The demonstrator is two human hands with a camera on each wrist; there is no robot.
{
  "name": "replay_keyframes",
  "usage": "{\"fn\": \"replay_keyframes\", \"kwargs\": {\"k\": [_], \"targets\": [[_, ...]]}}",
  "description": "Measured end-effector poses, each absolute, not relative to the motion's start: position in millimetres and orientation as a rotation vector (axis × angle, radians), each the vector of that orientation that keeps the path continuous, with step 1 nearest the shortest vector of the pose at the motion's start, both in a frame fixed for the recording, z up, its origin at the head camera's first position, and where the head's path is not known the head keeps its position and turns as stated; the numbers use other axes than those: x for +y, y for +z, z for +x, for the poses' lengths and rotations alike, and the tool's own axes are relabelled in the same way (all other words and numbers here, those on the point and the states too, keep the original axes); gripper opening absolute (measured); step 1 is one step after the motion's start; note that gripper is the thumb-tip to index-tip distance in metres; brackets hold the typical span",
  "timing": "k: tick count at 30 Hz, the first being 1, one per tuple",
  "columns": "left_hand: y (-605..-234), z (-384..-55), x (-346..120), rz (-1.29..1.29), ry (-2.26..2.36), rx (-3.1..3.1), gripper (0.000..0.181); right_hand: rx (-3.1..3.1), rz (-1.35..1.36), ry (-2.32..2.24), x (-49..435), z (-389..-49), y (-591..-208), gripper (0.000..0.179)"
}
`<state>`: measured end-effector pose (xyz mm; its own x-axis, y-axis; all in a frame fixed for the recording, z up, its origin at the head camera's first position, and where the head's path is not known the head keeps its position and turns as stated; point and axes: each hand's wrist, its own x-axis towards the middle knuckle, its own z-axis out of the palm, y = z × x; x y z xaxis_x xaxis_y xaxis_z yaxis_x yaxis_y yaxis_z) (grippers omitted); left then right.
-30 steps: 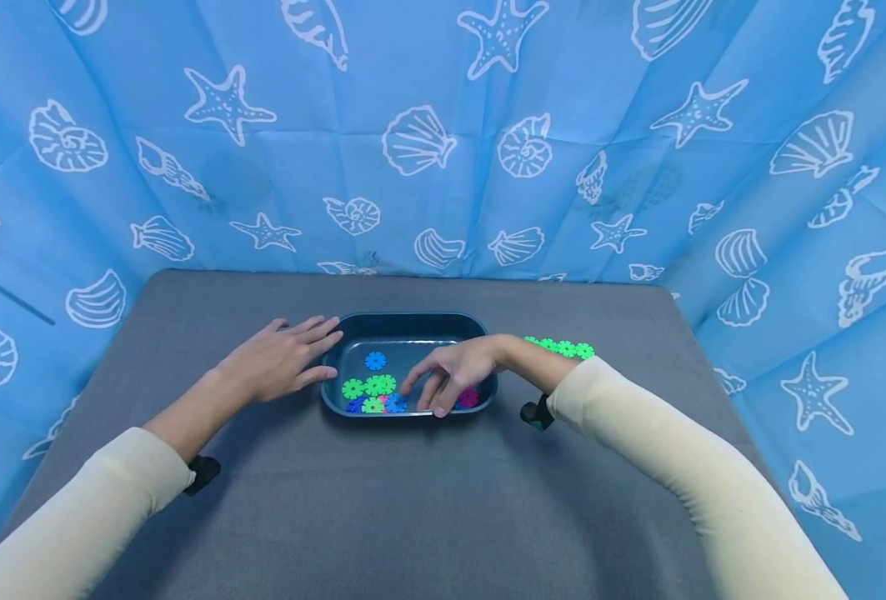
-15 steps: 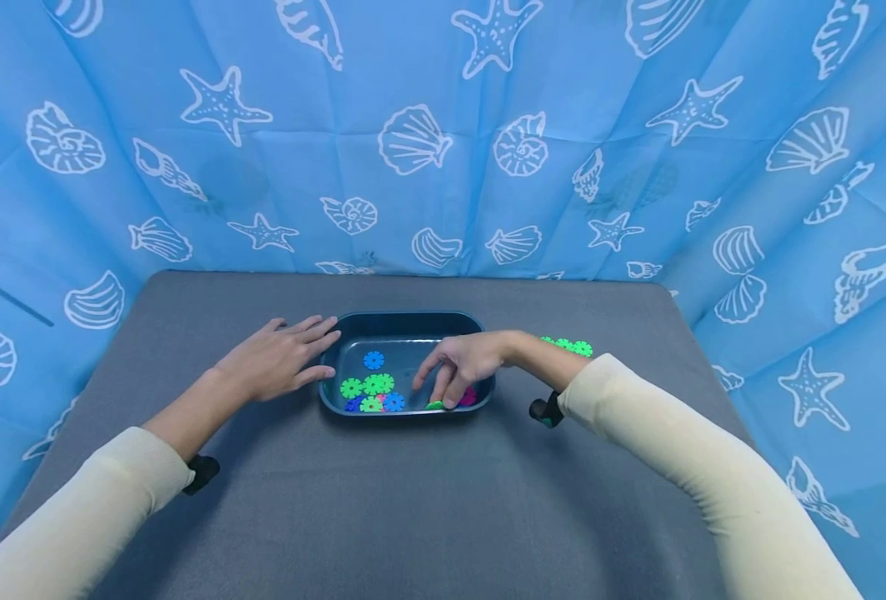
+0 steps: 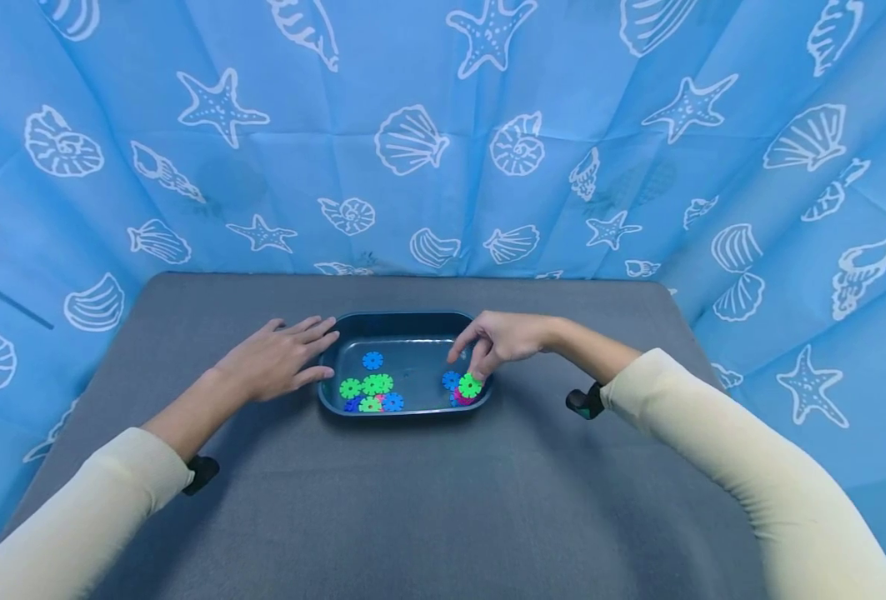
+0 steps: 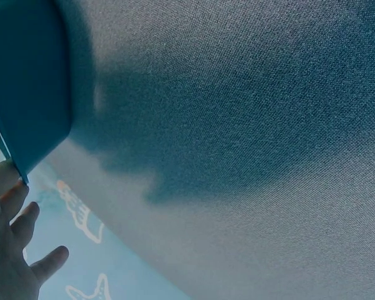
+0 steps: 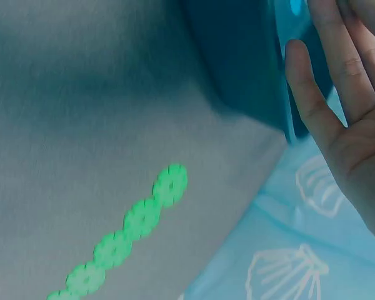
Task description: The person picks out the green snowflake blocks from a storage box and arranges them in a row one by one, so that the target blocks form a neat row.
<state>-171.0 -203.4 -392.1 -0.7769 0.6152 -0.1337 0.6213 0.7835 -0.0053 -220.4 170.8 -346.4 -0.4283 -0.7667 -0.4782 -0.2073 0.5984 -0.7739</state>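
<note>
Green disc [image 3: 469, 385], pinched by thumb + finger of R hand [image 3: 513, 335], at tray's [image 3: 416, 358] front R corner.
Prob. v. light, stiff plastic, maybe a bit slick; best held by edge. Looks bright green, flat, round, w/ notched rim; overlaps pink disc [image 3: 462, 401], blue disc [image 3: 450, 379] just beside. L hand [image 3: 285, 360]: fingers straight, slightly spread, at tray's L rim.

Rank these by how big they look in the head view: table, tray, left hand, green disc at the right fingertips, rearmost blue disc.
1. Table
2. Tray
3. Left hand
Green disc and blue disc: smallest, too alike to rank.
</note>
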Motion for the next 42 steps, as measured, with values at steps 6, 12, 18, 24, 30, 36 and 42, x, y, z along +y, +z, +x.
{"fn": "replay_keyframes", "kwargs": {"k": [6, 12, 18, 24, 30, 36, 42], "targets": [[-394.0, -170.4, -205.8, 0.985, -0.073, 2.844, 0.068, 2.008, -0.706, -0.860, 199.9, -225.7, -338.5, 0.044], [-394.7, -171.4, -205.3, 0.984, -0.067, 2.839, 0.068, 2.132, -0.573, -0.968, 241.3, -228.2, -340.2, 0.042], [-393.5, -171.3, -205.2, 0.984, -0.062, 2.838, 0.068, 2.319, -0.436, -1.064, 283.3, -230.5, -353.3, 0.037], [-393.5, -171.5, -205.0, 1.002, -0.060, 2.841, 0.068, 2.388, -0.253, -1.208, 328.5, -227.8, -369.4, 0.037], [-394.2, -172.3, -205.2, 1.012, -0.061, 2.846, 0.068, 2.417, -0.115, -1.244, 367.8, -222.9, -382.0, 0.041], [-393.6, -172.1, -204.8, 1.008, -0.044, 2.846, 0.068, 2.418, 0.014, -1.216, 394.1, -217.3, -391.1, 0.044], [-393.7, -172.2, -205.0, 1.001, -0.037, 2.842, 0.068, 2.405, 0.095, -1.265, 405.8, -215.5, -404.2, 0.043]]}}
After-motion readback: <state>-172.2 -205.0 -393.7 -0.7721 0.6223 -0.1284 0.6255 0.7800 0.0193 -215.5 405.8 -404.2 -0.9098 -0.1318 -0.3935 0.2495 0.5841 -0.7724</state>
